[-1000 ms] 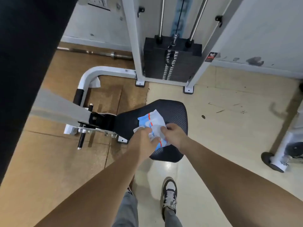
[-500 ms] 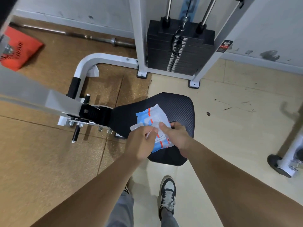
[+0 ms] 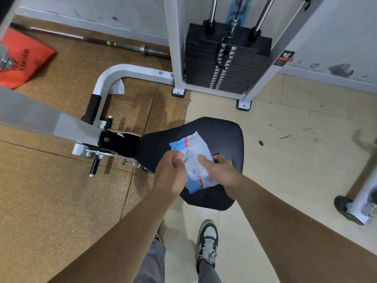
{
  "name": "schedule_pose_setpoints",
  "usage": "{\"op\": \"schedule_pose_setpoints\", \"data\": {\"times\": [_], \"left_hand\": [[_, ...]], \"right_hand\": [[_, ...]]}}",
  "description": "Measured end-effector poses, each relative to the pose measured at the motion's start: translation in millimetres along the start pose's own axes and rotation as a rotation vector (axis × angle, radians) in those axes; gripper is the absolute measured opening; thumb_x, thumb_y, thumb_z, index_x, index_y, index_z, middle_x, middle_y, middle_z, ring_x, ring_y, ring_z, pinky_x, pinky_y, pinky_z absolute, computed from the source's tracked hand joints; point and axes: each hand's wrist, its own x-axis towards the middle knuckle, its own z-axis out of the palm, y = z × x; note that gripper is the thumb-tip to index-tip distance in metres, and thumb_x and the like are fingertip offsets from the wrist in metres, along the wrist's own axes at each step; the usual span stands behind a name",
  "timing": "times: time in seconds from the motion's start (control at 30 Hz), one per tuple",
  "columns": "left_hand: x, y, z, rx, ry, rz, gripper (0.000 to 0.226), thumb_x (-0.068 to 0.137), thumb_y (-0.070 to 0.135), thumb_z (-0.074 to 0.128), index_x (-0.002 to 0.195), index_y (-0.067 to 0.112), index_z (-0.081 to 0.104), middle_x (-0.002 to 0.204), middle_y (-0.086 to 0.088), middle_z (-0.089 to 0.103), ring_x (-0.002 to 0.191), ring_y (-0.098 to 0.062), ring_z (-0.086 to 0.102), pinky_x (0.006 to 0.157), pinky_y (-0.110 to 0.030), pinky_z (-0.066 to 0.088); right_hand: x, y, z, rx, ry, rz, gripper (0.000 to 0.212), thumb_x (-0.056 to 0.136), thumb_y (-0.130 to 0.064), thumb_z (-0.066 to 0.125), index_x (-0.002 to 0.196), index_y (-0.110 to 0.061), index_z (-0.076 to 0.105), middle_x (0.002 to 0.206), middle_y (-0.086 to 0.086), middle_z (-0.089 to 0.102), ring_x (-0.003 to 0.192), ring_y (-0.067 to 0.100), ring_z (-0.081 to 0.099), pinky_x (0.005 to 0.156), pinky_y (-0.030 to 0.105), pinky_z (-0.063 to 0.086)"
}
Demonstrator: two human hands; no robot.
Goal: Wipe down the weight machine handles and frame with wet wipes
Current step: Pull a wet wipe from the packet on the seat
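Note:
A blue and white wet wipe pack (image 3: 193, 148) with red stripes lies on the black machine seat (image 3: 222, 131). My right hand (image 3: 219, 170) holds the pack, thumb pressed on its clear flap. My left hand (image 3: 172, 172) is at the pack's left edge with fingers curled, pinching at the flap. The white machine frame (image 3: 114, 74) bends round to the left of the seat, with a black grip (image 3: 92, 108) on it. A grey frame bar (image 3: 36, 119) runs in from the left to the seat mount.
The black weight stack (image 3: 226, 58) stands behind between white uprights. A barbell (image 3: 102, 42) lies by the wall and a red pad (image 3: 22, 58) at far left. A used wipe (image 3: 118, 87) lies under the frame bend. Another machine's foot (image 3: 355, 209) is at right. My shoe (image 3: 207, 242) is below.
The view has tilted up and left, showing the red pad. The wipe that stuck out of the pack is gone from view, and my right thumb now presses the flap flat.

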Motion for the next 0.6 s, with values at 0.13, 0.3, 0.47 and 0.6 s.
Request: {"op": "schedule_pose_setpoints", "data": {"times": [0.13,0.3,0.47,0.6], "left_hand": [[1,7,14,0.204,-0.116,0.115,0.036,0.095,0.046,0.063,0.073,0.020,0.051,0.069,0.005,0.054,0.056,-0.001,0.052,0.053,-0.016,0.036],[11,4,12,0.139,-0.044,0.075,0.025,0.098,0.031,0.065,0.085,0.010,0.067,0.083,-0.005,0.068,0.075,-0.014,0.065,0.065,-0.028,0.051],[6,3,1,-0.096,0.015,-0.096,0.018,0.099,0.025,0.064,0.086,0.013,0.066,0.085,-0.006,0.069,0.071,-0.013,0.065,0.061,-0.028,0.053],[3,-2,-2,-0.133,0.013,-0.155,0.013,0.104,0.025,0.057,0.103,0.014,0.063,0.101,-0.007,0.072,0.090,-0.018,0.072,0.083,-0.038,0.064]], "right_hand": [[1,-2,1,-0.045,0.008,0.000,0.087,0.051,-0.093,0.068,0.112,-0.032,0.059,0.125,0.000,0.053,0.120,0.031,0.062,0.100,0.046,0.059],[-2,-4,1,-0.076,0.020,0.002,0.087,0.051,-0.093,0.072,0.111,-0.032,0.056,0.122,-0.003,0.047,0.121,0.028,0.059,0.103,0.047,0.057],[-3,-5,6,-0.155,0.084,0.000,0.077,0.078,-0.076,0.074,0.134,-0.028,0.052,0.132,0.001,0.044,0.131,0.027,0.048,0.111,0.049,0.050],[-4,-8,9,-0.236,0.131,0.005,0.079,0.087,-0.073,0.069,0.145,-0.025,0.047,0.142,0.004,0.042,0.135,0.029,0.043,0.113,0.050,0.046]]}}
